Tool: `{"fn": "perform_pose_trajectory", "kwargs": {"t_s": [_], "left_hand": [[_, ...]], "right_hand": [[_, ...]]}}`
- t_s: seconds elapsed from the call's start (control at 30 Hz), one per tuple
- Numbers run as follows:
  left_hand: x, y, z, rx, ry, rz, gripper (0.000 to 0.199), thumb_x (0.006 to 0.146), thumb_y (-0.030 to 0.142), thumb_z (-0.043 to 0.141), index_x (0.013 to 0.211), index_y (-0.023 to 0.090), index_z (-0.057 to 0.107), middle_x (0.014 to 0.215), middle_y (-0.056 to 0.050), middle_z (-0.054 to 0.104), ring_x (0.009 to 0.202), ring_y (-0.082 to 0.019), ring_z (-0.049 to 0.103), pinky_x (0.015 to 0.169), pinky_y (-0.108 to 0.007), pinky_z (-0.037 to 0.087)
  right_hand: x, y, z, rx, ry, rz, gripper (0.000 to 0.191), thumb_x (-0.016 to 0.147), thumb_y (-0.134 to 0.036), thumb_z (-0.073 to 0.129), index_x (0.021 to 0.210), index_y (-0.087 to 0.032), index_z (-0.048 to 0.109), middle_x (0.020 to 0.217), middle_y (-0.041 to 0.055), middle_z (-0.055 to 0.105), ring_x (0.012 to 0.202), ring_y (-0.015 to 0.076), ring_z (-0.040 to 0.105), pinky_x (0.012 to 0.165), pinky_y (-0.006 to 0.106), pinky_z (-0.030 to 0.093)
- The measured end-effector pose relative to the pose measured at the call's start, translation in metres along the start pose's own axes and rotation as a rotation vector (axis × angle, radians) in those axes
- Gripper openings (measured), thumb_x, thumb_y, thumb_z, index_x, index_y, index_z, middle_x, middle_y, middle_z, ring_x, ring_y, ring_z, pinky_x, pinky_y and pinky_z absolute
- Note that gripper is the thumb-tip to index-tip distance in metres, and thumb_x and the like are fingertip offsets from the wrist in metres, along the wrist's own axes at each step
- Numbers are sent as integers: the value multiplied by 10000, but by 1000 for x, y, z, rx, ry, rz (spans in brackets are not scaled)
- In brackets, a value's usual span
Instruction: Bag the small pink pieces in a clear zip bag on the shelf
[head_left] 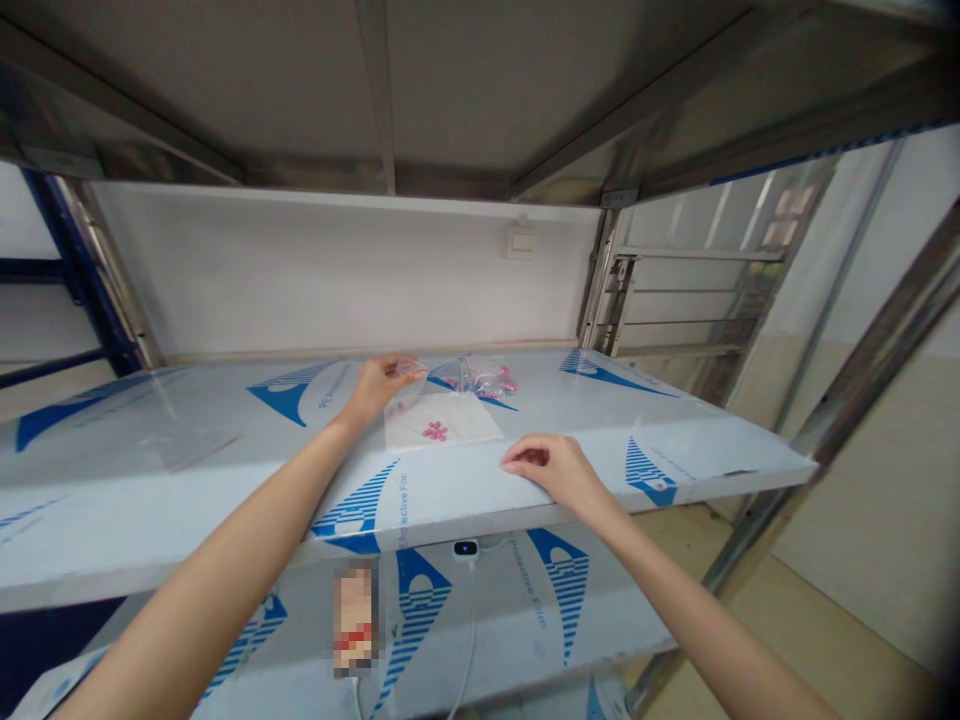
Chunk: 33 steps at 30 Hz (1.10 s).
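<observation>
Near the middle of the frame, the left hand (381, 383) has its fingers drawn almost together at some clear plastic (415, 378) (whether it grips this, one cannot tell). The right hand (553, 464), right of center, curls loosely with thumb and fingertips close; whether it holds anything is unclear. Between them, at mid-frame, pink beads (435, 431) cluster on a white sheet (470, 422). Just behind lies a clear bag (491, 378) with pink pieces inside. A wall switch (521, 242) shows at upper center.
</observation>
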<state>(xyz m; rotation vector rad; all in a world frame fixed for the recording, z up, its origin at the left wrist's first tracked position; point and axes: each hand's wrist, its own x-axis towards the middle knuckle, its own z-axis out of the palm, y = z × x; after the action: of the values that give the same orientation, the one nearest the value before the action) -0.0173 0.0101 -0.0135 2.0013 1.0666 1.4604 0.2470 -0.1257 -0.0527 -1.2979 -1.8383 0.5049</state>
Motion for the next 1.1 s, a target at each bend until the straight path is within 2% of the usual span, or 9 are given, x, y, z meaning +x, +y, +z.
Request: {"fn": "perform_pose_trajectory", "kwargs": {"t_s": [0.1, 0.17, 0.33, 0.43, 0.53, 0.63, 0.73, 0.9, 1.1], "left_hand": [[1, 1, 1, -23, 5, 15, 514, 649, 457, 727, 1028, 112, 686, 975, -137, 729, 898, -245, 676, 824, -341, 489], [1, 1, 2, -18, 8, 17, 519, 644, 454, 733, 1027, 106, 689, 962, -138, 730, 874, -241, 677, 805, -334, 492], [1, 3, 1, -22, 7, 0, 496, 614, 422, 752, 1001, 116, 701, 969, -128, 734, 880, -246, 676, 815, -334, 498], [0, 2, 0, -46, -9, -9, 482, 624, 404, 746, 999, 105, 698, 1011, -147, 723, 922, -265, 678, 856, -357, 498], [1, 0, 0, -34, -22, -13, 445, 621, 376, 752, 987, 127, 702, 972, -131, 733, 888, -268, 687, 819, -365, 518], [2, -1, 1, -17, -22, 3, 418, 631, 377, 747, 970, 135, 709, 947, -122, 737, 866, -263, 689, 803, -364, 522], [2, 1, 3, -18, -7, 15, 424, 638, 383, 744, 981, 137, 709, 972, -121, 734, 892, -253, 685, 831, -355, 515], [1, 2, 6, 21, -34, 63, 437, 631, 413, 757, 977, 149, 715, 998, -115, 730, 930, -251, 674, 852, -346, 504], [-1, 3, 5, 46, -21, 57, 393, 662, 404, 738, 966, 155, 714, 987, -109, 732, 915, -231, 675, 847, -338, 501]], "right_hand": [[5, 1, 0, -66, 70, 13, 69, 697, -232, 688, 729, -201, 741, 743, 37, 715, 674, 175, 578, 680, 307, 421], [23, -2, 0, 25, 103, -9, 96, 699, -252, 687, 756, -194, 736, 781, 47, 720, 698, 177, 589, 695, 310, 429], [110, -23, 7, 438, 171, -101, 241, 644, -256, 720, 857, -150, 683, 814, 71, 712, 706, 167, 626, 685, 292, 460], [157, -38, 24, 485, 185, -273, 309, 640, -239, 728, 929, -148, 667, 793, 53, 703, 738, 159, 633, 720, 280, 457], [180, -43, 44, 485, 209, -320, 261, 662, -236, 717, 904, -148, 671, 791, 54, 702, 744, 155, 636, 745, 285, 460], [184, -38, 56, 470, 98, -329, 248, 655, -220, 721, 889, -148, 683, 791, 59, 707, 737, 159, 646, 732, 284, 473], [179, -34, 57, 451, 121, -369, 227, 686, -223, 707, 903, -157, 683, 847, 64, 717, 793, 159, 658, 767, 281, 477], [169, -37, 58, 215, 191, -423, 128, 741, -202, 675, 866, -194, 701, 836, 26, 725, 777, 150, 656, 764, 270, 471], [163, -42, 59, 154, 179, -468, 106, 783, -192, 643, 869, -201, 706, 847, 19, 728, 807, 148, 666, 798, 259, 464]]}}
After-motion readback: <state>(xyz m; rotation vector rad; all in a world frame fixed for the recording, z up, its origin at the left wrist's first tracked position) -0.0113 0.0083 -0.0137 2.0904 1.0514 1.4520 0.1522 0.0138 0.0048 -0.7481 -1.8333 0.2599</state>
